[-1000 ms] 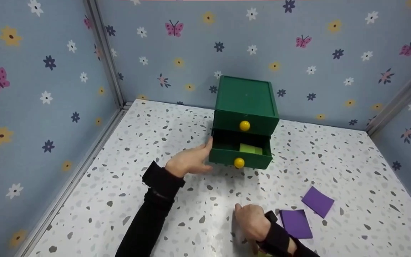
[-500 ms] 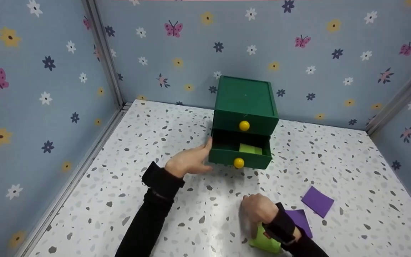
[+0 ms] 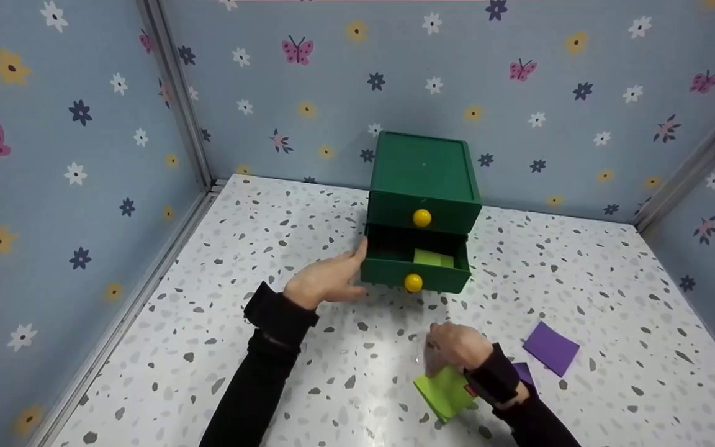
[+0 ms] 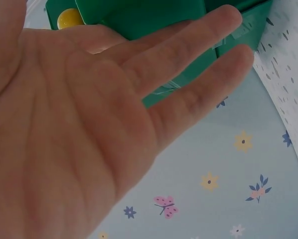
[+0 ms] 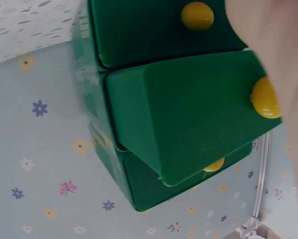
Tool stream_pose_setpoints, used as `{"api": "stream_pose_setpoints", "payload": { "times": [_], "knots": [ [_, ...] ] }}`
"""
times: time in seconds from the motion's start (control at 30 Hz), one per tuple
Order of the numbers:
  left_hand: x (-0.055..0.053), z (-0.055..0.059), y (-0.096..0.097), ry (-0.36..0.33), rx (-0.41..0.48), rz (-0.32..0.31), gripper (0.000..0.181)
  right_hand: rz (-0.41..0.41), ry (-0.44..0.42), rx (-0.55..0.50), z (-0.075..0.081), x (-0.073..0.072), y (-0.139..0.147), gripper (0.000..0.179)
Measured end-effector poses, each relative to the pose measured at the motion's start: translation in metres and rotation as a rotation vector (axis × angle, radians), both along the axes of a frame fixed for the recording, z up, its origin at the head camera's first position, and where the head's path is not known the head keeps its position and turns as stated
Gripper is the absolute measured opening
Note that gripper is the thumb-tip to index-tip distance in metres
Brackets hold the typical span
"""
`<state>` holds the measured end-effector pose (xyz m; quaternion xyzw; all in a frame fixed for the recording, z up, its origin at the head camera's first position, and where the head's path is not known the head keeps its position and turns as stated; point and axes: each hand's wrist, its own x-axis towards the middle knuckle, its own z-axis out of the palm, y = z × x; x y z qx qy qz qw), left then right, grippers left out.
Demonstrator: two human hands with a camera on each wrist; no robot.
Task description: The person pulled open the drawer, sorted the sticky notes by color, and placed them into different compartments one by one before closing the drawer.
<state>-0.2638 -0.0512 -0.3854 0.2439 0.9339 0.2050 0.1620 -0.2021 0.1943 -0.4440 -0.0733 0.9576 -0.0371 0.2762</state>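
Observation:
A dark green drawer unit [image 3: 424, 162] with yellow knobs stands against the back wall. One drawer [image 3: 388, 271] is pulled out and holds a lime-green folded piece [image 3: 434, 257]. My left hand [image 3: 326, 279], fingers extended, touches the left side of that drawer. In the left wrist view the left palm [image 4: 64, 129] shows with two fingers spread along the green unit. My right hand [image 3: 460, 346] is in front of the unit, its fingers curled down and pinching a lime-green folded cloth [image 3: 446, 392] with a small red tag. Its fingertips are hidden in the head view.
A purple square [image 3: 551, 348] lies on the speckled table [image 3: 208, 372] at the right. Another purple piece [image 3: 526, 375] is partly hidden by the right wrist. Patterned blue walls [image 3: 308, 81] enclose the back and sides. The right wrist view shows knobs on three drawers.
The right hand has moved up and right, toward the drawer unit, carrying the green cloth further into view. The left hand stays at the drawer's side.

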Motion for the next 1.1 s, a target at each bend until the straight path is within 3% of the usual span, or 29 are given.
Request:
{"api": "stream_pose_setpoints", "payload": {
  "times": [0.2, 0.27, 0.33, 0.4, 0.5, 0.57, 0.73, 0.9, 1.0, 1.1],
  "knots": [
    [0.001, 0.001, 0.001, 0.011, -0.011, 0.0, 0.098, -0.069, -0.013, -0.092, 0.01, 0.003, 0.008, 0.075],
    [0.001, 0.001, 0.001, 0.009, -0.01, 0.001, 0.098, -0.089, -0.051, -0.071, 0.012, 0.007, 0.007, 0.096],
    [0.001, 0.0, 0.001, 0.01, -0.02, 0.006, 0.098, -0.047, -0.057, 0.003, 0.012, 0.011, 0.002, 0.112],
    [0.001, 0.001, 0.0, 0.011, -0.032, 0.012, 0.097, 0.053, -0.025, 0.121, 0.009, 0.016, -0.007, 0.123],
    [0.0, 0.001, 0.0, 0.015, -0.046, 0.014, 0.097, 0.183, 0.067, 0.28, 0.002, 0.022, -0.02, 0.117],
    [0.0, 0.001, -0.001, 0.017, -0.045, 0.014, 0.096, 0.186, 0.084, 0.293, -0.001, 0.023, -0.025, 0.112],
    [0.0, 0.002, -0.001, 0.027, -0.035, 0.014, 0.096, 0.109, 0.019, 0.14, -0.002, 0.021, -0.023, 0.105],
    [0.0, 0.002, -0.001, 0.029, -0.029, 0.008, 0.095, 0.195, 0.034, 0.069, 0.007, 0.017, -0.016, 0.098],
    [0.0, 0.003, -0.002, 0.045, -0.034, 0.0, 0.093, 0.239, 0.074, -0.074, 0.018, 0.013, -0.009, 0.084],
    [-0.001, 0.003, -0.003, 0.056, -0.039, -0.009, 0.09, 0.312, 0.187, -0.253, 0.031, 0.01, 0.002, 0.078]
  ]
}}
